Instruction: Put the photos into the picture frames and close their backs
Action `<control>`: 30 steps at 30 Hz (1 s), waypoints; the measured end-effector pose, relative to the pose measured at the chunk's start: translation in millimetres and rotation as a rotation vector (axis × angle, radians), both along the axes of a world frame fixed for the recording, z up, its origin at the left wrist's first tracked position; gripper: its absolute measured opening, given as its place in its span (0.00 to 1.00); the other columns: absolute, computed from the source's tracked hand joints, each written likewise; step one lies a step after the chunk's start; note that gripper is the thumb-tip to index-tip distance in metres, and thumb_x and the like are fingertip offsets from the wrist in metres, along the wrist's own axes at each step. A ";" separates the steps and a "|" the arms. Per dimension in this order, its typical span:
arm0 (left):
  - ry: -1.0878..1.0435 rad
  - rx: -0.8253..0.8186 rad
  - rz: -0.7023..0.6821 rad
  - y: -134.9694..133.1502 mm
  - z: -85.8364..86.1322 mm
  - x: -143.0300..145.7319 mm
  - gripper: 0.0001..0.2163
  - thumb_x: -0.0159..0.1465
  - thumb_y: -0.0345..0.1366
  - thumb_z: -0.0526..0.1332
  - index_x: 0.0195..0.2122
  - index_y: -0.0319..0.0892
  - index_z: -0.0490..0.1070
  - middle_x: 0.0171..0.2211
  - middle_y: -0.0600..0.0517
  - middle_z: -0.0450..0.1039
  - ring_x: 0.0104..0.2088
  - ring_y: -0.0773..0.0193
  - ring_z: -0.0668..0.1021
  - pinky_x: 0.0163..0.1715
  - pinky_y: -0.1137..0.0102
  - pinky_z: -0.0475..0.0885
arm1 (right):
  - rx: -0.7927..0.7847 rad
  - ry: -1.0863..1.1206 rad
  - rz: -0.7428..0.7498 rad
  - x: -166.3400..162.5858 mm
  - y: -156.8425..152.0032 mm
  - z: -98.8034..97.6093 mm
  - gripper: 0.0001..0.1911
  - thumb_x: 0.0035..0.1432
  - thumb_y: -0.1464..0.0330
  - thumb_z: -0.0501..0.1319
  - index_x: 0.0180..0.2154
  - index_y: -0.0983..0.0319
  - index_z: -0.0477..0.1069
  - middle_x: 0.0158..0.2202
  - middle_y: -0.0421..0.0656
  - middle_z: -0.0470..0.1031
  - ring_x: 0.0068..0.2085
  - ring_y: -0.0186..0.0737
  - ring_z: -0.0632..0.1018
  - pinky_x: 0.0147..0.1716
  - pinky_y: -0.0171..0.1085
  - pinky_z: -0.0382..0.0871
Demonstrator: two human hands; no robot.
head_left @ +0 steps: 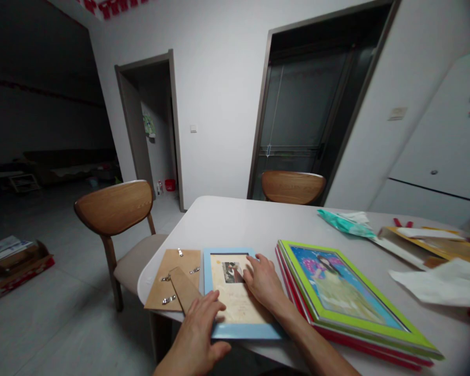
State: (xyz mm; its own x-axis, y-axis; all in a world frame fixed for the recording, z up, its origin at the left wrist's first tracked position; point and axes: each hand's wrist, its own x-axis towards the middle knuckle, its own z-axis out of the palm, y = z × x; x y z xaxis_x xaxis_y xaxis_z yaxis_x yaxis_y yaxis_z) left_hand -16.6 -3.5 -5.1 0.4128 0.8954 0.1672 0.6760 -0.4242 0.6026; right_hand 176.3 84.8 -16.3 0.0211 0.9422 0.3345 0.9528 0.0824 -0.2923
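A light blue picture frame (254, 332) lies near the table's front edge. Inside it sits a cream sheet (235, 305) bearing a small photo (232, 272). Across the frame's lower left side rests my left hand (199, 329), open, thumb apart from the fingers. The fingertips of my right hand (264, 282) touch the sheet beside the photo, near the frame's upper right; that hand is open too, with fingers slightly bent. To the left is a brown backing board (161, 266) with several metal clips and a stand leg (184, 287), partly behind my left hand.
Right of my right arm is a stack of frames, a green one (303, 287) on top and red ones (293, 292) below. Farther right lie a teal packet (347, 223), white paper (442, 282) and a yellow envelope (454, 245). Wooden chairs (115, 206) stand around the white table (235, 219).
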 end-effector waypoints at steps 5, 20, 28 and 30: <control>0.056 0.034 -0.017 2.6 5.0 -2.5 0.12 0.49 0.24 0.57 0.33 0.44 0.69 0.52 0.45 0.61 0.53 0.57 0.62 0.50 0.59 0.59 | -0.050 0.077 0.011 9.7 -2.5 -5.4 0.20 0.50 0.71 0.49 0.46 0.70 0.63 0.41 0.52 0.69 0.43 0.42 0.68 0.44 0.35 0.56; 0.103 0.129 0.057 3.1 -2.6 -17.3 0.25 0.47 0.27 0.59 0.48 0.41 0.60 0.55 0.42 0.55 0.55 0.56 0.58 0.53 0.57 0.54 | -0.001 0.059 0.011 -4.0 -18.3 -0.9 0.22 0.48 0.70 0.51 0.47 0.66 0.64 0.50 0.52 0.61 0.48 0.48 0.63 0.45 0.41 0.55; 0.263 0.161 0.452 19.7 -23.2 -101.9 0.25 0.45 0.29 0.60 0.47 0.40 0.62 0.53 0.44 0.60 0.54 0.53 0.61 0.51 0.58 0.57 | -0.041 0.110 0.525 -86.3 -49.9 27.0 0.19 0.49 0.62 0.53 0.44 0.60 0.65 0.40 0.46 0.69 0.43 0.44 0.65 0.43 0.42 0.54; 0.267 0.202 0.463 24.4 -30.8 -111.2 0.22 0.46 0.28 0.58 0.46 0.40 0.63 0.52 0.45 0.62 0.53 0.55 0.63 0.51 0.61 0.59 | -0.065 0.069 0.535 -108.1 -51.2 25.0 0.21 0.45 0.58 0.56 0.42 0.61 0.65 0.39 0.48 0.69 0.42 0.47 0.65 0.42 0.45 0.54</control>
State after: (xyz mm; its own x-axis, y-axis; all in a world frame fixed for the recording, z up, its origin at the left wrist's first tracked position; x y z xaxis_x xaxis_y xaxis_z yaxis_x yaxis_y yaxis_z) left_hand -127.8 20.9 -35.8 0.0365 0.9540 0.2974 0.9364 -0.1366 0.3233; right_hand 68.2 33.6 8.6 -0.4470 0.8462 0.2901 0.7613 0.5301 -0.3733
